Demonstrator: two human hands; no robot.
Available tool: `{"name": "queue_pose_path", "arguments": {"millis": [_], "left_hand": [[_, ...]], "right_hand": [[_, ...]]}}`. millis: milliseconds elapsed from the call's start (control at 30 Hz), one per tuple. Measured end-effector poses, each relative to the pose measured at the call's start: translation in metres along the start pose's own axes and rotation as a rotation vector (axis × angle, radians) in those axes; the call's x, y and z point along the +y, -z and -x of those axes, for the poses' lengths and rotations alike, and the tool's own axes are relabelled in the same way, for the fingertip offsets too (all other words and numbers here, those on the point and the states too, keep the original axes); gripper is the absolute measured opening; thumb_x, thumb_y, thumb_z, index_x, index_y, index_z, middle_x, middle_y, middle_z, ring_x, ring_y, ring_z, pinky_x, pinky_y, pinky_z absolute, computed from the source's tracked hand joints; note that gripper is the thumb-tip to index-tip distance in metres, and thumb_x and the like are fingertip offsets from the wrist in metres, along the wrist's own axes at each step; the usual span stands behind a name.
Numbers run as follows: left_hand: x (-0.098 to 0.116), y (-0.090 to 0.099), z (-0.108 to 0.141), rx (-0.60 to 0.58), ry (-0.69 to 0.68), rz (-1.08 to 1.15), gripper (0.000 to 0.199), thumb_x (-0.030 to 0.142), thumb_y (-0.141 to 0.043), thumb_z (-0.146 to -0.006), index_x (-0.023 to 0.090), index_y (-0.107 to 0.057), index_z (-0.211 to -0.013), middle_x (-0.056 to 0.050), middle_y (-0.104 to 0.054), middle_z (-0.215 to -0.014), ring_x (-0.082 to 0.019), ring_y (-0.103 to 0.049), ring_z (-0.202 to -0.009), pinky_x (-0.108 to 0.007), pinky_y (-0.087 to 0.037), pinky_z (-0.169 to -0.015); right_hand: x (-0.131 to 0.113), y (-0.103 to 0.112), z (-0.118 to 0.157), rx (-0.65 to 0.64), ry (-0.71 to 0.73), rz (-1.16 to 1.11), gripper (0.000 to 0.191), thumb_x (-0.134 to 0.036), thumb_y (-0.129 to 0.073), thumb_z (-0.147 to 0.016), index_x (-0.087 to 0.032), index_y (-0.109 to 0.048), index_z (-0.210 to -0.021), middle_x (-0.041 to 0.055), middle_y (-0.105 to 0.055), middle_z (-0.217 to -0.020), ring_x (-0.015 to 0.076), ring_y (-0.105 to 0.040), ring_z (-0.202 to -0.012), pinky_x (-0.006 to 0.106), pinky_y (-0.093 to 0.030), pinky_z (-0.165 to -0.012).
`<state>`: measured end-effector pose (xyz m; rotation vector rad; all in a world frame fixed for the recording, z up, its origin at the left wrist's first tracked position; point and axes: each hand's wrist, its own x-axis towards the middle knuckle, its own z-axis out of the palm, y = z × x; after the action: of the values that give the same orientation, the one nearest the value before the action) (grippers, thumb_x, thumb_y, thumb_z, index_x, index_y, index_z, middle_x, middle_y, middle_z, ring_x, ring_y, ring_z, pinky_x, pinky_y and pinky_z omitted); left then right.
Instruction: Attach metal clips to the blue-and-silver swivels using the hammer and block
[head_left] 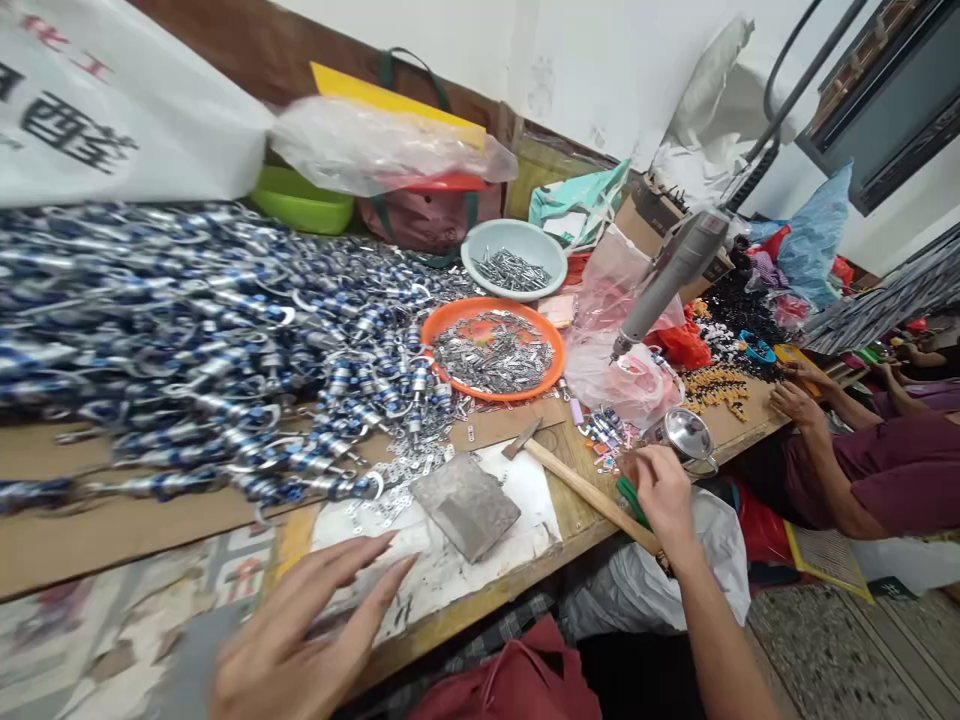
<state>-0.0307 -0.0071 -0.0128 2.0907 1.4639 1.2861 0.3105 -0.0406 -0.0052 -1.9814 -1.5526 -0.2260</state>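
Note:
My left hand is over the near edge of the bench, thumb and fingers apart, with nothing in it. In front of it lies a grey metal block on white paper. A hammer with a wooden handle rests slantwise beside the block. My right hand is over the handle's end with its fingers bent together; what they hold, if anything, is hidden. A green object shows beside its fingers, partly covered. Close by is a shiny metal cup. Small flat metal links lie scattered left of the block.
Blue-and-silver metal parts are heaped at left. An orange tray holds flat metal pieces; a pale bowl holds pins. An electric screwdriver hangs above plastic bags. At right, another person's hands are over the bench.

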Motion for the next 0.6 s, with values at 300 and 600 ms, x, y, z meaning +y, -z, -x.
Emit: {"name": "queue_pose_path", "arguments": {"millis": [300,600], "left_hand": [[0.058,-0.056,-0.019,-0.205,-0.502,-0.021,0.017,0.016,-0.052,-0.082,0.017,-0.062,-0.096,-0.006,-0.067,-0.084,-0.019,-0.061,-0.075,-0.031,-0.049,-0.070],[0.118,-0.165,-0.100,-0.832,-0.515,-0.372,0.040,0.012,-0.037,-0.086,0.021,-0.053,-0.121,-0.013,-0.046,-0.136,-0.033,-0.043,-0.119,-0.046,-0.043,-0.083]], "right_hand": [[-0.010,-0.029,0.010,-0.237,-0.027,0.277,0.021,-0.023,-0.048,-0.086,-0.022,-0.064,-0.101,0.0064,-0.061,-0.104,0.0197,-0.055,-0.090,0.030,-0.045,-0.079],[-0.012,-0.031,0.010,-0.287,0.072,0.182,0.047,-0.002,-0.037,-0.078,-0.021,-0.057,-0.116,0.0036,-0.058,-0.120,0.0178,-0.057,-0.100,0.031,-0.044,-0.090]]}}
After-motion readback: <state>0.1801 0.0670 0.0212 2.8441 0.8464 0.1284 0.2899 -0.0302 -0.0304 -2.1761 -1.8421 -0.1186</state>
